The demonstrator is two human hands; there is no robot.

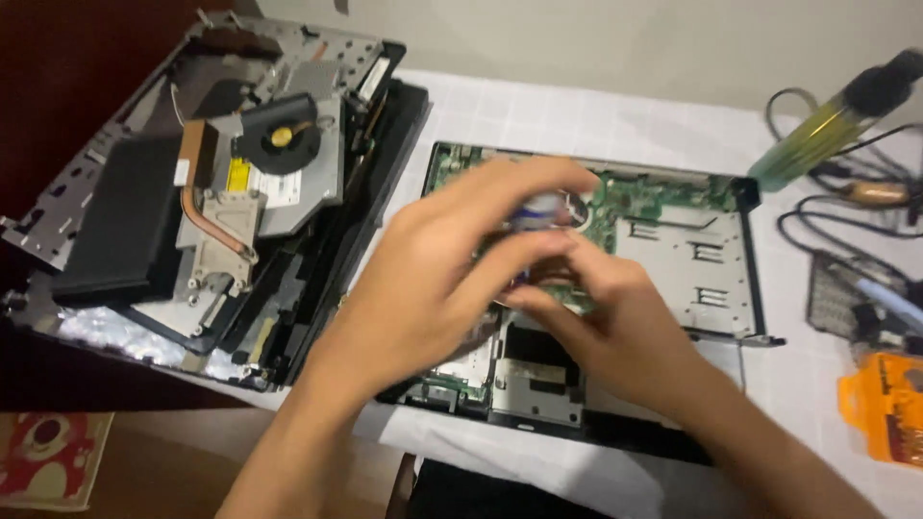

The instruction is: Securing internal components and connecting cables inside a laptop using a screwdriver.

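My left hand (433,269) and my right hand (615,317) meet over an opened laptop base (692,259) with a green circuit board showing. Both hands are blurred. Between their fingertips is a small bluish-white object (538,210); its kind is not clear. The left fingers curl over it from above, and the right fingers pinch at it from below. The hands hide the middle of the board.
A stack of dismantled laptop parts (221,192) with a fan and a copper heat pipe lies at the left. At the right are a green-yellow tool (827,125), dark cables (836,211), an orange case (885,404) and a white tablecloth (538,115).
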